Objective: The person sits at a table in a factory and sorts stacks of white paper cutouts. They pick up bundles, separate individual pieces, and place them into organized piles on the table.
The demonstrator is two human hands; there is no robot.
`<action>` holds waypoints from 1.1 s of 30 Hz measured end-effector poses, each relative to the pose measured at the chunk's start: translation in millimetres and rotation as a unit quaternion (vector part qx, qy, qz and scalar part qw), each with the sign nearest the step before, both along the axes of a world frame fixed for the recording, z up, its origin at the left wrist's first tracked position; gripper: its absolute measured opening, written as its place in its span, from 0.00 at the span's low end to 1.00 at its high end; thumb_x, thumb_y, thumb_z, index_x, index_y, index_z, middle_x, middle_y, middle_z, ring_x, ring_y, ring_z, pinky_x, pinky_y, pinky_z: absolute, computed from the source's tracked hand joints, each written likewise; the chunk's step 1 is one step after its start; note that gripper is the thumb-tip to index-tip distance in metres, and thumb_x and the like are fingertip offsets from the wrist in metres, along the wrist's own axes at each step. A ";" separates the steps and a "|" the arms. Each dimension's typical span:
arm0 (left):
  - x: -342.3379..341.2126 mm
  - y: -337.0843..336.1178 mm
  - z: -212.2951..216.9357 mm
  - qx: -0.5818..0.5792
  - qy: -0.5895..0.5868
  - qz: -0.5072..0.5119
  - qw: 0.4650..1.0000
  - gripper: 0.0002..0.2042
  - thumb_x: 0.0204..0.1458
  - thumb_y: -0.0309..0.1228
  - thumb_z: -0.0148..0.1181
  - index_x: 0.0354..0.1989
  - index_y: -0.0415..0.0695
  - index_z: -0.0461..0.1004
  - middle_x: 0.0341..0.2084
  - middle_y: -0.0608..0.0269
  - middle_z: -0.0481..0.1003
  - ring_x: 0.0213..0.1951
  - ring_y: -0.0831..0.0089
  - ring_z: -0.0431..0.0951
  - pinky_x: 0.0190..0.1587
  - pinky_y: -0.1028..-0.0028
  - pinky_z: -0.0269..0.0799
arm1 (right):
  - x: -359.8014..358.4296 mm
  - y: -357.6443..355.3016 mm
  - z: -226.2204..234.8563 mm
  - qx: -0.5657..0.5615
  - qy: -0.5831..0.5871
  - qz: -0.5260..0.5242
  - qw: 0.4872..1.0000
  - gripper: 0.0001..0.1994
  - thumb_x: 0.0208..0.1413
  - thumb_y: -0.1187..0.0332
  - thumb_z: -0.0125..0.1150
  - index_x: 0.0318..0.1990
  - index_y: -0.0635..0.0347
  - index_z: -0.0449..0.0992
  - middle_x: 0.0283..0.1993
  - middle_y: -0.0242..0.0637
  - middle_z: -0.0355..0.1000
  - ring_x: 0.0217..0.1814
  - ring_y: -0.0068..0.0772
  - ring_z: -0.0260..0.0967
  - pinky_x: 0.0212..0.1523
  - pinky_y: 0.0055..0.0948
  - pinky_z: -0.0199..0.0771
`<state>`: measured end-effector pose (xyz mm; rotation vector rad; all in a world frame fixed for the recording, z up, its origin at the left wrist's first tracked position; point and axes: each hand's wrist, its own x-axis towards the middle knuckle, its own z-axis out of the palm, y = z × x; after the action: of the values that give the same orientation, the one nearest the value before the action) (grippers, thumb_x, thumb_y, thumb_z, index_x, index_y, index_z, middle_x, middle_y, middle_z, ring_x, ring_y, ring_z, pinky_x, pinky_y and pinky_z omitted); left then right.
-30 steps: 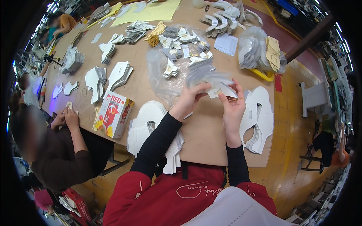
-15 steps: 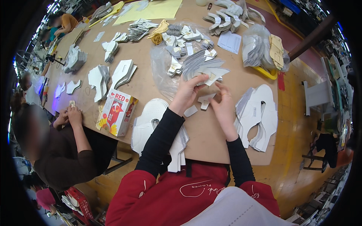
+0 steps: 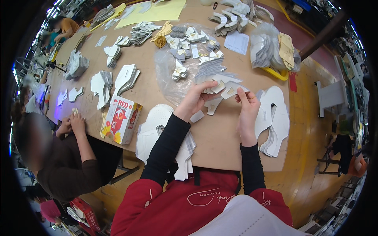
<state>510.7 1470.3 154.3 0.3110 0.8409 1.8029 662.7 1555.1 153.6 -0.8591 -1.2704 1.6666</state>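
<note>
My left hand [image 3: 193, 99] is closed on a fanned bunch of thin white and grey cut pieces [image 3: 214, 70], its thumb lying across the top ones. At the bunch's right side, my right hand [image 3: 249, 113] pinches the edge of a white cut piece [image 3: 230, 92] with a small cut-out. Part of that piece overlaps the bunch. Just below the hands, a small forked white piece [image 3: 213, 107] lies on the table, partly covered. A small white scrap [image 3: 197, 116] rests beside my left wrist.
Stacks of large white cut panels [image 3: 271, 122] flank my forearms; a red-and-white box [image 3: 123, 120] stands left. Beyond are a clear plastic bag [image 3: 165, 74] under small bundles and a yellow tray [image 3: 280, 75] of bagged pieces. Another person [image 3: 65, 157] sits at left, hands on the table edge.
My right hand has moved from above the small piece on the table, slightly right, and now pinches a white piece at the bunch. My left hand keeps its hold.
</note>
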 end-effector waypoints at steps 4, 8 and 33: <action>-5.5 -0.6 -2.0 -0.048 0.015 0.056 0.997 0.11 0.53 0.26 0.62 0.42 0.34 0.75 0.41 0.58 0.77 0.43 0.73 0.78 0.51 0.74 0.76 | 5.8 9.2 0.5 0.009 -0.026 0.010 1.000 0.11 0.58 0.65 0.64 0.35 0.65 0.78 0.27 0.27 0.71 0.30 0.16 0.62 0.36 0.18 0.61; -9.1 0.0 -5.4 -0.043 0.020 0.146 0.988 0.09 0.53 0.27 0.63 0.41 0.37 0.75 0.39 0.61 0.77 0.42 0.75 0.78 0.51 0.76 0.75 | 9.1 17.5 -5.7 0.032 -0.054 0.044 0.997 0.11 0.58 0.65 0.64 0.35 0.67 0.78 0.28 0.27 0.71 0.30 0.15 0.62 0.34 0.17 0.61; -4.6 -4.0 0.6 -0.036 0.040 0.091 0.994 0.09 0.50 0.25 0.66 0.40 0.39 0.78 0.37 0.62 0.79 0.40 0.77 0.78 0.42 0.79 0.75 | 16.4 33.4 -13.2 0.309 -0.378 -0.001 0.873 0.17 0.51 0.73 0.65 0.50 0.61 0.76 0.36 0.35 0.75 0.34 0.24 0.70 0.39 0.23 0.69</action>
<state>506.1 1466.3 155.0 0.2683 1.0145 1.9342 679.1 1588.5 140.3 -1.1254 -2.1640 0.7873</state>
